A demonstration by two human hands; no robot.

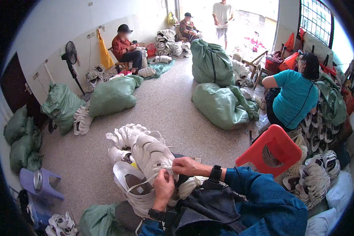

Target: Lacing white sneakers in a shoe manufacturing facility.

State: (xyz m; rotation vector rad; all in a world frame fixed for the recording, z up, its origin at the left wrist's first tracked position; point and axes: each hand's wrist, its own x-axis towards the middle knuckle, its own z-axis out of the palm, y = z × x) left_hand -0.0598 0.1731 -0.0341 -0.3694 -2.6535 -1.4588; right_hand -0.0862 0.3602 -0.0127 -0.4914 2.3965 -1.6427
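A long nested row of white shoe uppers (145,151) lies in front of me, curving up and away from my lap. My left hand (164,189) is closed in a pinch on a white shoelace (147,180) at the near end of the row. Close by on the right, my right hand (188,166) is also closed, its fingertips on the lace by the eyelets. The lace's exact path between the fingers is too small to make out. Beside my left hand, another white upper (126,179) shows its dark lining. A bundle of white laces (190,187) rests under my right forearm.
A red plastic stool (277,141) stands right, near a person in a teal shirt (295,96). Stuffed green sacks (220,106) sit on the floor ahead and at left (114,96). A purple stool (39,183) is at left. More uppers (312,181) are piled at right.
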